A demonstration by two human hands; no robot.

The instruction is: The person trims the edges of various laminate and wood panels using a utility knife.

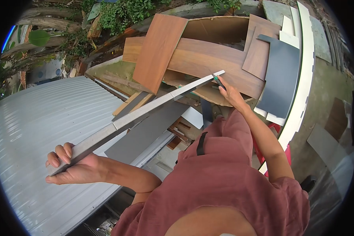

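Note:
A long, narrow light-grey strip (143,105) runs diagonally across the view, with thin cross lines along its top face. My left hand (76,163) is wrapped round its near end at the lower left, above the corrugated metal sheet. Near the strip's far end, my right hand (233,94) grips a small tool with a black and green handle (219,81). The tool's thin tip touches or lies just over the strip; its exact kind is too small to make out. Wood-look boards (208,59) lie beneath the right hand.
At the left spreads a corrugated metal sheet (39,118). A tilted brown board (161,51) leans over other boards and an open cardboard box (216,29). To the right are a dark grey panel (279,78) and a long white strip (306,67). Plants (126,15) border the back.

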